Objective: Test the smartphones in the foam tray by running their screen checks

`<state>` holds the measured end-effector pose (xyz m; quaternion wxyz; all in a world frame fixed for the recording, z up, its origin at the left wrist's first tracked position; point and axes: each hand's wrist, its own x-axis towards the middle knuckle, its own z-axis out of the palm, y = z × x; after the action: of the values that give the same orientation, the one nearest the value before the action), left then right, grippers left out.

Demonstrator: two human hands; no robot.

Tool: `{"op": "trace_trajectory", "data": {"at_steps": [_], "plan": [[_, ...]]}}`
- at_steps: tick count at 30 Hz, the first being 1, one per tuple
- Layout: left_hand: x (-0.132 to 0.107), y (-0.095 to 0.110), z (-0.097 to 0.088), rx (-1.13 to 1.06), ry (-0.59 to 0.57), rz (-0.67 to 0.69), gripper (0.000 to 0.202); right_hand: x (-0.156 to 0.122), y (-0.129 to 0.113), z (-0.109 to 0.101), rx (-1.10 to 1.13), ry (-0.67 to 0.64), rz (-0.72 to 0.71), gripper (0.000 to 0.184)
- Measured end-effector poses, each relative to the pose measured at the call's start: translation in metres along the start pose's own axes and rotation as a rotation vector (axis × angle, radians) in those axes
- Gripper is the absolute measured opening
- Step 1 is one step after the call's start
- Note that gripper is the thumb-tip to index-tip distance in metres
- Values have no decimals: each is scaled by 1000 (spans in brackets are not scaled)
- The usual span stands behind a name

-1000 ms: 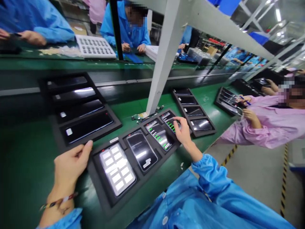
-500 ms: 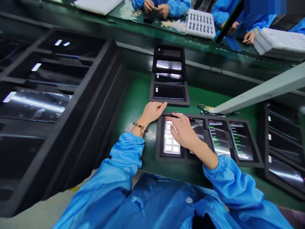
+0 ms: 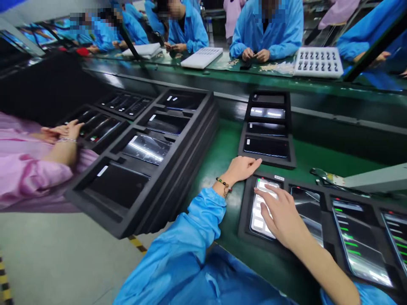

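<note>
Fingers spread, my right hand [image 3: 282, 214] is over the smartphone with the lit white screen [image 3: 258, 220], its fingertips at the upper part of the glass. This phone lies in the left slot of a black foam tray [image 3: 244, 226]. Beside it in the tray are a dark-screened phone [image 3: 310, 207] and phones with green bars on their screens, such as the striped phone [image 3: 359, 237]. My left hand [image 3: 241, 168], with a beaded bracelet, rests loosely curled between this tray and another foam tray of phones [image 3: 269, 162] behind. I see nothing in it.
Stacked foam trays [image 3: 197, 127] with phones rise to my left. Beyond them a co-worker's hands [image 3: 68, 131] are over more phones. A pale post [image 3: 378, 180] and cables [image 3: 321, 174] lie at the right. Across the bench, people handle small parts near a white tray [image 3: 318, 74].
The view has swung left and up, showing the co-worker in pink and more of the far bench. Both hands keep nearly the same places by the tray; a small green spot shows on the white screen.
</note>
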<state>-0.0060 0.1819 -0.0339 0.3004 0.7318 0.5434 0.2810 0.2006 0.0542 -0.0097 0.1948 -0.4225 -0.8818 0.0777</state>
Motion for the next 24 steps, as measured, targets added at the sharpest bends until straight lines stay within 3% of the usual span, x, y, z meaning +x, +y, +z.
{"op": "trace_trajectory", "data": {"at_steps": [12, 16, 24], "plan": [[0, -1, 1, -24, -5, -8, 71, -47, -26, 2, 110, 53, -56, 53], [1, -1, 1, -18, -4, 2, 70, -53, -32, -4, 157, 25, -91, 57], [4, 2, -2, -34, 7, 30, 71, -54, -38, -8, 233, 24, -85, 46]]}}
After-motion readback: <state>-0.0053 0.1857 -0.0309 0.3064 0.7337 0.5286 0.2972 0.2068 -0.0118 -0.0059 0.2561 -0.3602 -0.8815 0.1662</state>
